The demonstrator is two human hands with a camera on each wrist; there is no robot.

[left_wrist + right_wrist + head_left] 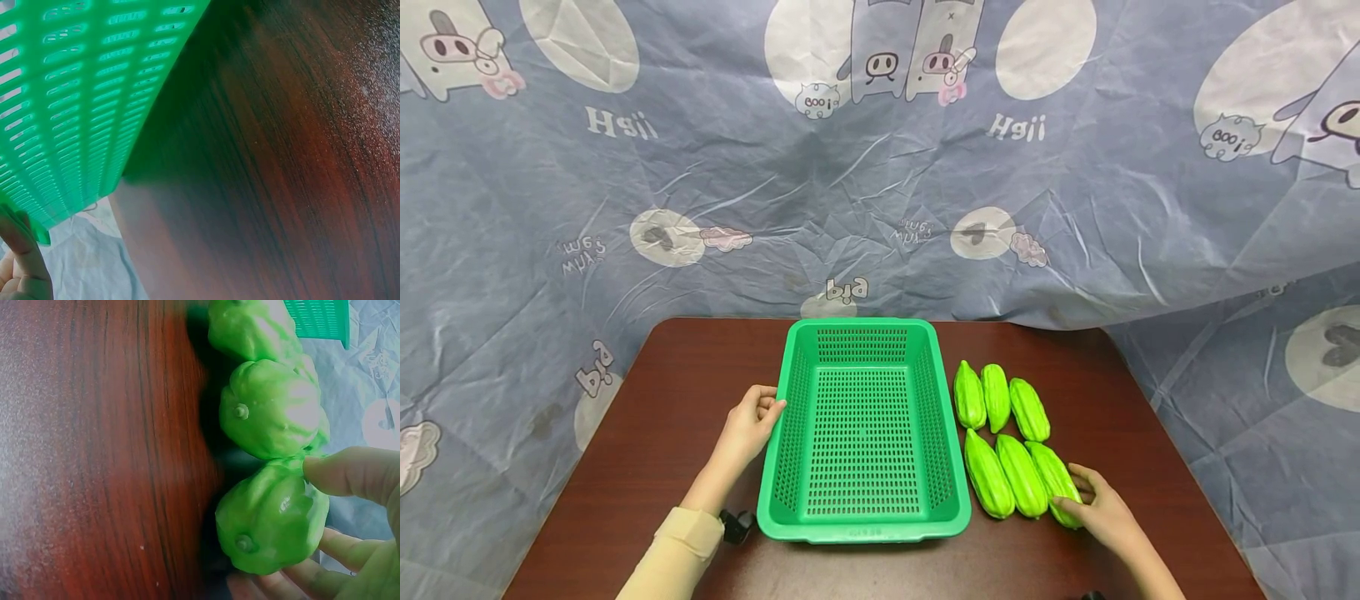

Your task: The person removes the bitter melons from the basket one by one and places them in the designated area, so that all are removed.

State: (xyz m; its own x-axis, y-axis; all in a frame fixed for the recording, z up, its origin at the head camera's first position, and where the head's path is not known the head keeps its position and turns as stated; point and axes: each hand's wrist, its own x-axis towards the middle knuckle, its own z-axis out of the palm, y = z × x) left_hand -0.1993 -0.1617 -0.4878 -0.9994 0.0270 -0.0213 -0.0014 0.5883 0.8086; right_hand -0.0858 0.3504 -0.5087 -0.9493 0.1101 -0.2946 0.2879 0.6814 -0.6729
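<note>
A green plastic basket [863, 533] with slotted walls stands on the table, nothing inside it. My left hand [757, 417] grips its left rim; the left wrist view shows some of the fingers [25, 256] at the rim and the slotted wall [69, 119]. To the basket's right lie several bright green, ridged bitter melons in two rows of three. My right hand [1099, 510] holds the rightmost bitter melon of the near row [1054, 483], thumb on one side and fingers round the other. In the right wrist view that bitter melon [272, 519] sits beside its neighbour [272, 409].
The far row of bitter melons [1030, 410] lies just behind the near row. The dark brown table [700, 358] ends at a back edge before a grey-blue patterned cloth [850, 183]. A small black object [737, 527] shows by the left wrist.
</note>
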